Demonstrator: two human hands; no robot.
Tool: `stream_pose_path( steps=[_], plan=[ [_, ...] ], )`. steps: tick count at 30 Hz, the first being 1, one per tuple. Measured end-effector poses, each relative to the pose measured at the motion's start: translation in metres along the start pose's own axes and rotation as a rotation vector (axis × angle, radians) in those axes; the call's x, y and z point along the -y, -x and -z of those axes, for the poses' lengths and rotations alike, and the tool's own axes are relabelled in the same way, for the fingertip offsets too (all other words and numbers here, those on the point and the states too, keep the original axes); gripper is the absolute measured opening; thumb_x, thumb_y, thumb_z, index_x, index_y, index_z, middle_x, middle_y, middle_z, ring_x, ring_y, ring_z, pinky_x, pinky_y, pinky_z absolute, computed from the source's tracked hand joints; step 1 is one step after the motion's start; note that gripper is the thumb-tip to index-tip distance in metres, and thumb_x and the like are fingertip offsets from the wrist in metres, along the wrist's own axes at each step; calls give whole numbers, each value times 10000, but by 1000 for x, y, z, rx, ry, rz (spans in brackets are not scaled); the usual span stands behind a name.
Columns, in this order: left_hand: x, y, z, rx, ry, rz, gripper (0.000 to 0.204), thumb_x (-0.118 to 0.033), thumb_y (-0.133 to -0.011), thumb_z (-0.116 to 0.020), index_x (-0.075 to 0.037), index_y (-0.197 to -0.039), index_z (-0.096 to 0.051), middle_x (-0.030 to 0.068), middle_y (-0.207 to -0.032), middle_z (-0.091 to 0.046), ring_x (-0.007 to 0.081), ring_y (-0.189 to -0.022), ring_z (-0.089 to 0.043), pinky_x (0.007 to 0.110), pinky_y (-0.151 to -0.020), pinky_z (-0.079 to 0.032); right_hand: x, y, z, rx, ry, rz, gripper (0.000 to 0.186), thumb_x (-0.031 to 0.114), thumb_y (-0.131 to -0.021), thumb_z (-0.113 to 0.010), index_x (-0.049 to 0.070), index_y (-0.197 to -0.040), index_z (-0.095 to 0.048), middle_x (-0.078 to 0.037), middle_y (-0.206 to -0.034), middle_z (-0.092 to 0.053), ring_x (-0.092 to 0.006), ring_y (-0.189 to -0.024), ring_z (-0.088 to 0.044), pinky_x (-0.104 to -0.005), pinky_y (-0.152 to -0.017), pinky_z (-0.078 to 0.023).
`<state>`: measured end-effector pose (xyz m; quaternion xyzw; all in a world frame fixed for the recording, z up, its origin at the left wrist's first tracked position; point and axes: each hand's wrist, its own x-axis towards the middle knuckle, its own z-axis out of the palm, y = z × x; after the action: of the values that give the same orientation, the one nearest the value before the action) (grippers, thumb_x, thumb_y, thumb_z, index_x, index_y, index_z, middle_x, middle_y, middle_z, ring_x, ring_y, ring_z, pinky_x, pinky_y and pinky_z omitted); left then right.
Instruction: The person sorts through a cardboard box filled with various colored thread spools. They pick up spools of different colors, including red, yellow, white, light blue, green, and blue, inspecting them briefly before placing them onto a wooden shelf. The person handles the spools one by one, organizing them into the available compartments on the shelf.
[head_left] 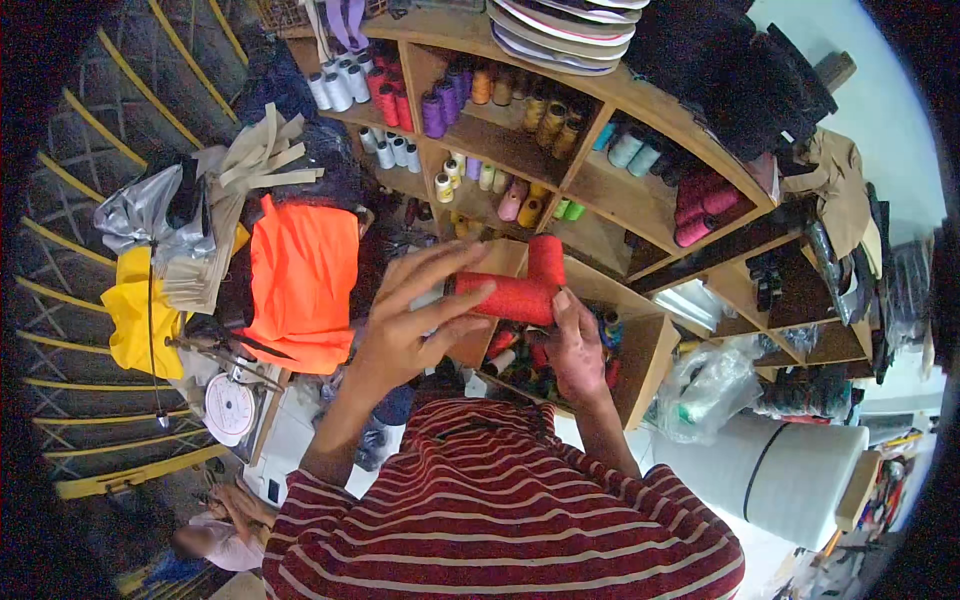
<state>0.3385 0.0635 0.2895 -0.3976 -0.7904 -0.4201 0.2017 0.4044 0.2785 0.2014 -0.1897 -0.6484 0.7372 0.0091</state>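
Note:
Two cones of red thread are up in front of my chest. One red thread spool (pixel 515 296) lies sideways, with the fingers of my left hand (pixel 405 320) about its left end; the index finger is lifted away and another fingertip rests across the thread. The other red thread spool (pixel 546 260) stands upright behind its right end, and the two appear to touch. My right hand (pixel 580 355) is closed at the place where the spools meet, fingertips pressed together there. The lower end of the upright spool is hidden, so its exact hold is partly covered.
Below my hands is an open wooden box (pixel 645 370) with mixed thread spools. Ahead, a wooden shelf (pixel 500 130) holds spools sorted by colour. Orange fabric (pixel 305 285) lies left; a large white roll (pixel 765 470) and a clear plastic bag (pixel 705 390) are right. Another person (pixel 225 535) sits lower left.

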Motion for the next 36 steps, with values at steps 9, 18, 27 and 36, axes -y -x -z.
stream_pose_path(
  steps=[9, 18, 27, 36],
  plan=[
    [10, 2, -17, -99, -109, -111, 172, -20, -703, -709, -58, -867, -670, 50, -946, -675, 246, -876, -671, 317, -671, -559, 3, -2, -4, 5, 49, -2, 538, 426, -958, -529, 48, -1335, -463, -51, -1187, -563, -135, -1037, -549, -324, -786, -510],
    [25, -4, -5, -143, 5, 266, 129, -68, -785, -659, -10, -899, -651, 112, -947, -670, 271, -868, -651, 365, -739, -506, 10, 2, -3, 98, -9, -57, 559, 390, -965, -534, 7, -1360, -437, -61, -1250, -545, -145, -1151, -510, -340, -883, -488],
    [1, -3, -38, 4, -119, -117, 271, -143, -654, -760, -130, -915, -689, -11, -1033, -668, 203, -1017, -613, 391, -858, -419, 29, 7, -23, 75, -44, 128, 282, 313, -983, -490, 47, -923, -561, 2, -819, -530, -90, -804, -452, -251, -734, -397],
    [-20, 35, -43, -49, 230, -40, 247, 5, -677, -719, -77, -889, -624, 43, -832, -685, 214, -794, -681, 394, -794, -472, 21, -12, -10, -86, -121, 114, 427, 423, -979, -466, 35, -1146, -528, -42, -1024, -577, -148, -928, -553, -312, -773, -488]
  ],
)
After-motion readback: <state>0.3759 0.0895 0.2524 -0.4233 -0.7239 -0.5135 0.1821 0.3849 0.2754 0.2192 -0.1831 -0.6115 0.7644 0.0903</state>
